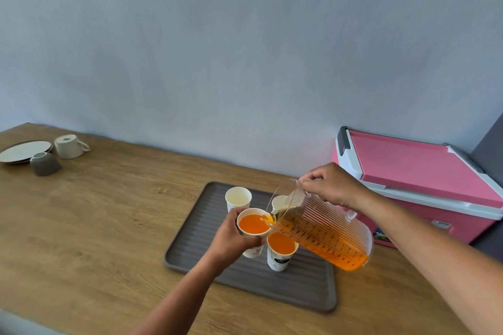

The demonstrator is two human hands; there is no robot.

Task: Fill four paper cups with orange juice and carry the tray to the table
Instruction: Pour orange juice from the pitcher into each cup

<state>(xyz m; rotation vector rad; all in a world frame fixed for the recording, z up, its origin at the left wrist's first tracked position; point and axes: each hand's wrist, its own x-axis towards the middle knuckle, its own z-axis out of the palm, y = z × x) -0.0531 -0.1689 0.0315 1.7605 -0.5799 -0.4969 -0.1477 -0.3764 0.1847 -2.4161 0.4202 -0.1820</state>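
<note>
Over ribbed tray: left grip holds paper cup, right grip holds pitcher (ridged).

pink cooler right | plates, two upturned cups far left

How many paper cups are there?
4 white paper cups: one in the left hand, being filled; one full, near on the grey tray; two empty behind, one partly hidden by the clear ribbed pitcher.
</note>
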